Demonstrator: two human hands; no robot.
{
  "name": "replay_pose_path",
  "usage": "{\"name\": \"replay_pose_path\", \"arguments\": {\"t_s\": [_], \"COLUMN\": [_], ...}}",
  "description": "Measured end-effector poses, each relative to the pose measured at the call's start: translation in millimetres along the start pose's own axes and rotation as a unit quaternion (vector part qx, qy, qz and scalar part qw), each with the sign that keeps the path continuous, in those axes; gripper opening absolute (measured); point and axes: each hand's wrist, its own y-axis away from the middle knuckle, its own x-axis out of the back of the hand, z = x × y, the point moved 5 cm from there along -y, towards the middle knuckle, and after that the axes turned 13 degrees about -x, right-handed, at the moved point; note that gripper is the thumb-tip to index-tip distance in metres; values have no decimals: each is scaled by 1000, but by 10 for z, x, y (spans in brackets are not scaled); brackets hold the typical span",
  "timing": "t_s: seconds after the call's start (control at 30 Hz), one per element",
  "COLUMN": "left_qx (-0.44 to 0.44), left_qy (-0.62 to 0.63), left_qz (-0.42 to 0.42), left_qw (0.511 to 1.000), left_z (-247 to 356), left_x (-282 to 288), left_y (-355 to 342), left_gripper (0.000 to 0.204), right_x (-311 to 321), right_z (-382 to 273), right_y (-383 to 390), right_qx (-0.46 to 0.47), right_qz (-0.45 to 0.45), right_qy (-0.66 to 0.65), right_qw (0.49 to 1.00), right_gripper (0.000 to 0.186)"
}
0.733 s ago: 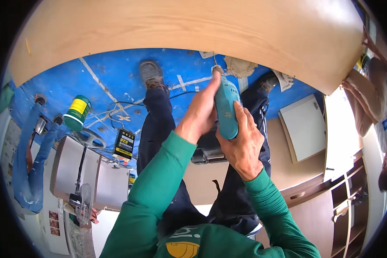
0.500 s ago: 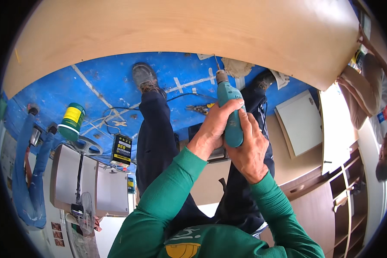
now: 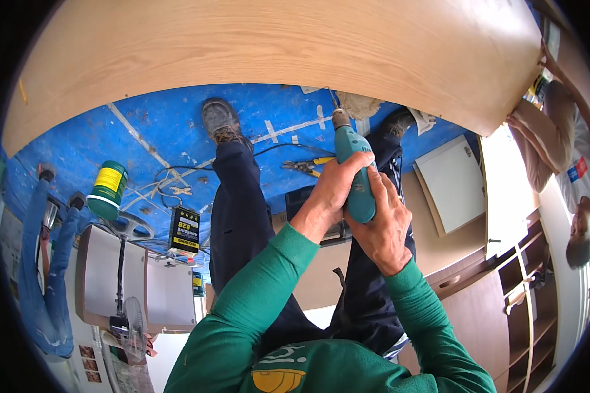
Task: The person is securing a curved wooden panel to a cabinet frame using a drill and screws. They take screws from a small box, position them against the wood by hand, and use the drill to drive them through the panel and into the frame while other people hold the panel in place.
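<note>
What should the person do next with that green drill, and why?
Probably press the drill straight into the wooden panel. Both hands, left and right, already grip it, and its tip sits right at the panel's lower edge, so it looks lined up.

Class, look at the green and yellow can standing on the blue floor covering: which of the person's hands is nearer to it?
Left. The left hand grips the teal drill on the side facing the can; the right hand holds the drill's far side, farther off.
</note>
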Motion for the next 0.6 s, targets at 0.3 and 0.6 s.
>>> {"name": "replay_pose_path", "arguments": {"t_s": [0.3, 0.6], "left_qx": [-7, -10], "left_qy": [-34, -38], "left_qz": [6, 3], "left_qw": [999, 999], "left_z": [21, 16], "left_x": [32, 25], "left_y": [-9, -40], "left_gripper": [36, 36], "right_x": [-26, -37], "right_z": [-22, -4], "right_y": [8, 8], "right_qx": [-41, -21], "right_qz": [2, 15], "right_qy": [-31, -13], "right_qw": [999, 1000], "right_gripper": [87, 94]}}
